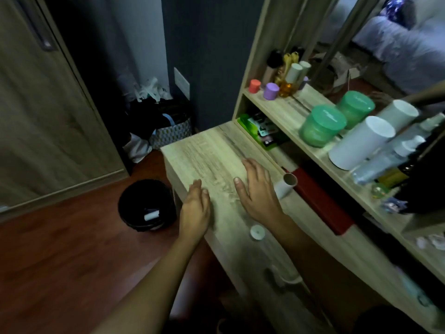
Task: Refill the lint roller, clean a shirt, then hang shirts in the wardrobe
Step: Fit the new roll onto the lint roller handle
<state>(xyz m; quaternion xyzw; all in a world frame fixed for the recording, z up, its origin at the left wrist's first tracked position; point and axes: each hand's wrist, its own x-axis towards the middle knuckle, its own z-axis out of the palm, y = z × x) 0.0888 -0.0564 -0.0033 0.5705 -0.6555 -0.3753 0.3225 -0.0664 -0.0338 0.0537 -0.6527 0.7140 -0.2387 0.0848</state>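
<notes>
With the left hand [195,208] and right hand [257,189] both spread open and empty over the desk [204,153], the roll [286,186] lies just right of the right hand, its axis running near-left to far-right.

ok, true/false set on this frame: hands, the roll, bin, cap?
1. The left hand and the right hand are both open and hold nothing. True.
2. The right hand grips the cardboard-core roll. False: the roll lies on the desk beside that hand, ungripped.
3. The black bin stands on the floor, left of the desk. True.
4. The white cap lies in the bin. False: it lies on the desk top, by the right forearm.
</notes>
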